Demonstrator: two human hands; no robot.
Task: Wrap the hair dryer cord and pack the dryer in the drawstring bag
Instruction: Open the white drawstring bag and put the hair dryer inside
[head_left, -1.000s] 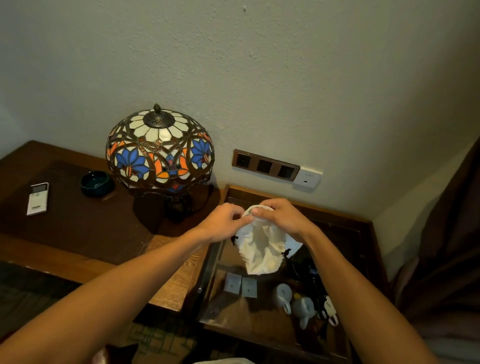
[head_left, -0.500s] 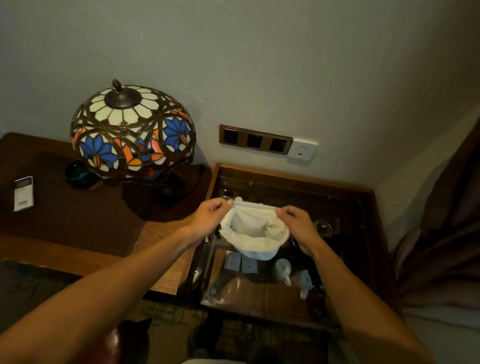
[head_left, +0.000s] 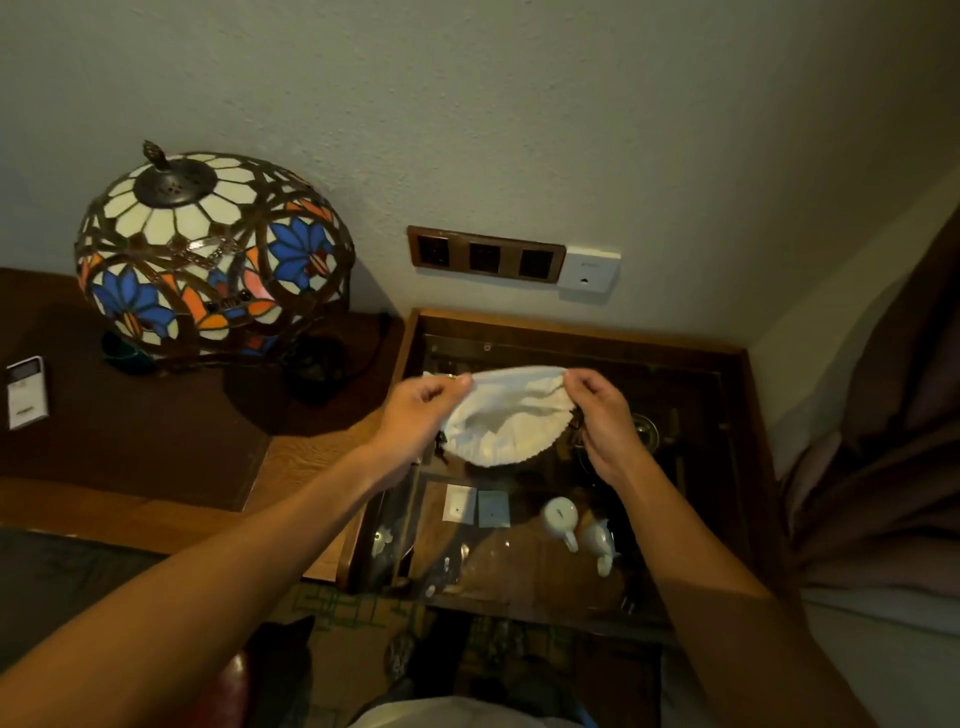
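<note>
The left hand and right hand pinch the white bag stretched open above the glass surface.

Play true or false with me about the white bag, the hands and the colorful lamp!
1. Both hands hold the white bag. True: the left hand and the right hand each pinch its rim.
2. The bag's mouth is pulled shut. False: it is stretched open between the hands.
3. The stained-glass lamp stands to the right of the bag. False: it stands to the left.
4. A white remote lies on the desk left of the lamp. True.
5. The bag rests flat on the desk. False: it hangs in the air over the glass-topped table.
</note>
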